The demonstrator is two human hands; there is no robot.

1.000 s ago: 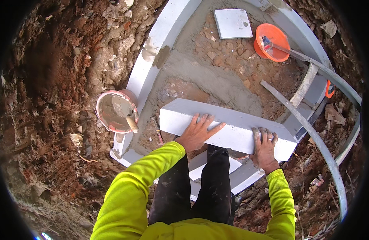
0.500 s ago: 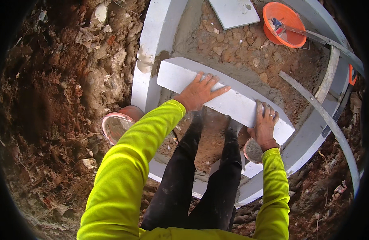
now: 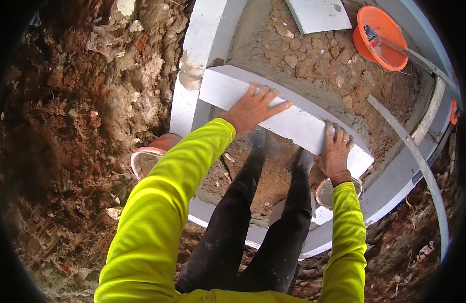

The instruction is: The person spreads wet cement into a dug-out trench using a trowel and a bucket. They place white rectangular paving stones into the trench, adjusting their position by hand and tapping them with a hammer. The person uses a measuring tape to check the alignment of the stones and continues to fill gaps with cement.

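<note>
At the left, below the block (image 3: 298, 126), a reddish bucket (image 3: 165, 141) is partly covered by the yellow left sleeve (image 3: 157, 222). Beside the block's left end, a pale wall (image 3: 192, 55) is seen, smeared with grey mortar; whether the two are touching cannot be told. The block itself is held slantwise above the feet, its right end lower in view, its near face plain white. Below its left half, a thin tool (image 3: 225, 170) is seen on the ground. The block's left half is grasped by the left hand (image 3: 250, 110), fingers laid over the far edge, thumb stretched along the face. Above the block, a white slab (image 3: 319, 14) is seen on rubble. The block's right half is grasped by the right hand (image 3: 335, 154), fingers bent over the edge, a ring worn; its thumb cannot be made out. Below that end, a pail (image 3: 325, 194) is partly hidden by the right wrist. Beyond the block, upper right, a tool is held in an orange bucket (image 3: 364, 44). Right of the block, a curved metal strip (image 3: 412, 146) is seen.
</note>
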